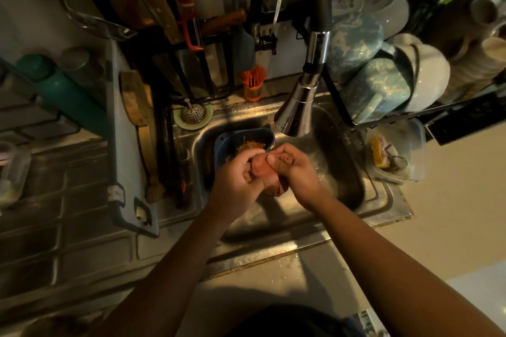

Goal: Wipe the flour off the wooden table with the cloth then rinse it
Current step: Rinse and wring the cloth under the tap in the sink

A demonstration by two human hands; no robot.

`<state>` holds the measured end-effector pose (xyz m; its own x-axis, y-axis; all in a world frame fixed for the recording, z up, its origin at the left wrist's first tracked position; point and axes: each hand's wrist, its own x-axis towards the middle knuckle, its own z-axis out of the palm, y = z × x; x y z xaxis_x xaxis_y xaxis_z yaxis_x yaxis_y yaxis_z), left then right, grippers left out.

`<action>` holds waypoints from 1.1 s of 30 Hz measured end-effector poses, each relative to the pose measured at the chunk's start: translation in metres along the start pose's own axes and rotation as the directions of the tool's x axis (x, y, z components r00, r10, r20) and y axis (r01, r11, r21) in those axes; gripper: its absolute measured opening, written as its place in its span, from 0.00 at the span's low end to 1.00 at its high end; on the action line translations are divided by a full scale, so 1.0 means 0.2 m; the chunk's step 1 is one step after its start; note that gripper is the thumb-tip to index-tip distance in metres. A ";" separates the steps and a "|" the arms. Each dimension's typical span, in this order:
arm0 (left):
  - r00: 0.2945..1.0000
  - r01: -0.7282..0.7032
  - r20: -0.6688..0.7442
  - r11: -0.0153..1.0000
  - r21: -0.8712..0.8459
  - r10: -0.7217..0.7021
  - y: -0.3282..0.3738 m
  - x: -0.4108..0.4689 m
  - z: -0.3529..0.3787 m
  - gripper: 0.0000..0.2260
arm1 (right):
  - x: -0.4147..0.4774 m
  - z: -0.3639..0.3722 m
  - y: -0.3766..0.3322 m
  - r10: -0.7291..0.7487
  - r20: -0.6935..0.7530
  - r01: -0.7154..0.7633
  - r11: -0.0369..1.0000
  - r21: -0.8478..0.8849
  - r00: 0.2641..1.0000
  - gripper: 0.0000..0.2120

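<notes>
Over the steel sink (353, 189), both hands hold a bunched reddish-brown cloth (264, 169). My left hand (238, 178) grips its left side with curled fingers. My right hand (297, 167) grips its right side, thumb on top. The cloth is wadded into a lump between the palms, and its lower end hangs below them. The chrome tap head (297, 109) on a black hose hangs just above and behind the hands. Whether water runs from it I cannot tell. The wooden table is out of view.
A dark blue strainer basket (243, 139) with orange scraps sits in the sink behind the hands. A dish rack with cups and bowls (383, 68) stands right, a clear container with a sponge (394, 156) beside it. Cutting boards (128, 161) lean at the left, utensils hang behind.
</notes>
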<state>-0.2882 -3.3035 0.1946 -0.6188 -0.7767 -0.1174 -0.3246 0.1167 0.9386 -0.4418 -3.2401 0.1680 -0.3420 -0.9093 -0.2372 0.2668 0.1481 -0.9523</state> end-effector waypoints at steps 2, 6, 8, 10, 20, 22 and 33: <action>0.996 -0.082 -0.004 0.984 0.156 0.084 -0.02 -0.01 -0.01 0.20 | 0.00 -0.01 -0.02 0.097 0.102 -0.109 0.986 0.124 0.990 0.07; 0.977 -0.163 -0.098 0.962 0.220 0.188 -0.03 0.02 -0.03 0.08 | -0.01 -0.03 -0.01 0.111 0.236 -0.149 0.977 0.152 0.965 0.17; 0.984 -0.115 -0.114 0.980 0.162 0.134 -0.02 0.01 -0.02 0.03 | -0.01 -0.03 -0.02 0.069 0.186 -0.083 0.994 0.070 0.980 0.15; 0.986 -0.053 -0.153 0.997 0.065 0.062 0.00 0.01 0.00 0.03 | -0.03 0.00 -0.03 0.000 0.123 0.003 1.000 -0.023 0.992 0.19; 0.932 0.206 -0.230 0.931 -0.302 -0.281 -0.02 0.06 0.10 0.08 | -0.08 0.11 0.00 -0.144 -0.135 0.110 0.967 -0.229 0.980 0.12; 0.924 0.219 -0.243 0.930 -0.296 -0.295 -0.02 0.07 0.08 0.09 | -0.08 0.09 -0.02 -0.129 -0.045 0.119 0.976 -0.180 0.991 0.06; 0.995 -0.003 -0.104 0.999 -0.047 -0.002 0.03 0.06 -0.03 0.07 | -0.09 0.01 0.01 -0.057 0.000 0.057 0.987 -0.148 0.998 0.13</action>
<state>-0.2941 -3.3159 0.2011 -0.5406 -0.8370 -0.0846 -0.2885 0.0900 0.9532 -0.4340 -3.2232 0.1711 -0.3565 -0.9164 -0.1821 0.1106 0.1522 -0.9822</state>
